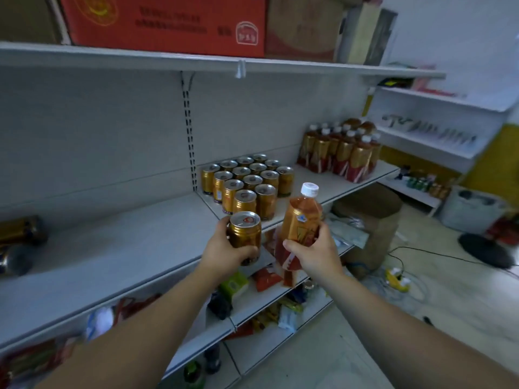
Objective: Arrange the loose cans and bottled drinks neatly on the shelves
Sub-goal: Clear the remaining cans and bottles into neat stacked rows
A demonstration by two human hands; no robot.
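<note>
Middle shelf (112, 248) carries can block (247, 181). Bottle cluster (339, 153) well right of block; loose cans (19, 237) lying far left of it. Right hand (314, 254) grips bottle (300, 220), front-right of block. Left hand (224, 248) grips can (245, 231), just before front row. Step: bringing both in. Next, likely: can upright into front row, bottle to cluster.

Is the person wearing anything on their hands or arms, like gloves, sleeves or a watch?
Nothing is worn. The left hand and right hand are bare: no gloves, rings or watch show. Both forearms are uncovered too, with no sleeve or cuff in view up to the picture's edge, and no bands or markings.
</note>
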